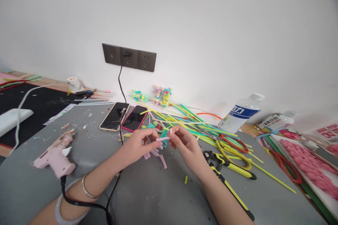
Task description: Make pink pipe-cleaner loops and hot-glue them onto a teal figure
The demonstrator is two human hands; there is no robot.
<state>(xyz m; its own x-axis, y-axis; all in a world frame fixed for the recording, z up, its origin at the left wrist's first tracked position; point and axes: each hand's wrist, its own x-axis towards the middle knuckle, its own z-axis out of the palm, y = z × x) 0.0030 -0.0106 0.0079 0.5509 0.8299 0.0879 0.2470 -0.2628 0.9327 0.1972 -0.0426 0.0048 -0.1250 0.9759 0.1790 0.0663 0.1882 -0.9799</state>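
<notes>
Pinching a lilac strip (163, 139) at one end, the left hand (138, 146) presses thumb against forefinger; the right hand (186, 144) seems to grip the other end likewise, probably so the short piece is steady between them. A teal piece (165, 143) sits right behind the strip, partly hidden; which fingers bear it, I cannot tell. Strip and hands are just above the middle of the bench (158, 197), near lilac offcuts (163, 161), perhaps to have spares within reach. Stems (195, 123) lie heaped from the middle toward the bench's right edge, with pliers (224, 161) beside the right forearm, likely handy for that side. The glue gun (54, 163) lies toward the left edge, presumably for the left hand. Small figures (166, 97) line the back edge by the wall, probably out of the way.
</notes>
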